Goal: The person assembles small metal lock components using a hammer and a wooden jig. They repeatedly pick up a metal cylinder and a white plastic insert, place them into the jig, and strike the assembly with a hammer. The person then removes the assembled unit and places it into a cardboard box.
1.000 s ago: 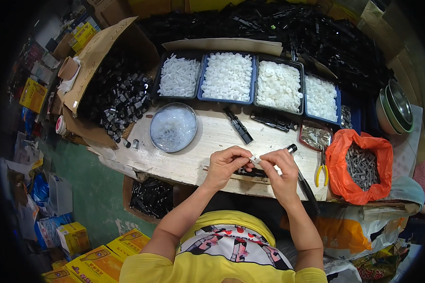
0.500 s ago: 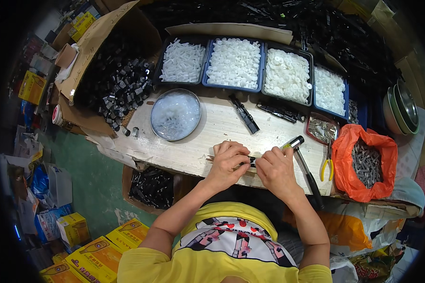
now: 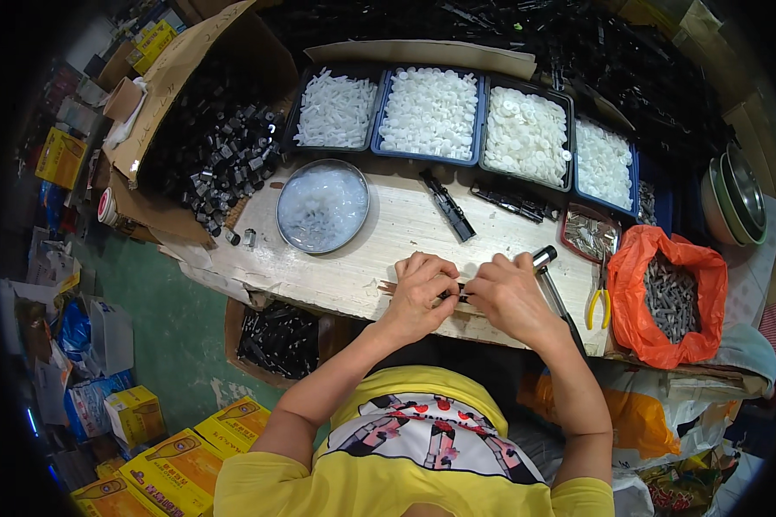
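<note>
Near the front edge of the bench, my left hand is closed with its fingers bent around a small black part, mostly hidden by the fingers. My right hand meets it from the other side, thumb and fingers pinched at the part's right end. Just beyond my right hand lies a hammer with a dark handle, partly covered by that hand. Farther back on the bench rest a long black plastic assembly and a second black assembly.
A round plate holds translucent small parts. Behind stand trays of white plastic pieces. At right are a red dish of metal pins, yellow-handled pliers and an orange-red bag of grey pieces. A carton of black parts stands left.
My right hand has shifted slightly right and away from me, its fingers now more raised and covering more of the hammer. My left hand stays nearly in place on the black part.
</note>
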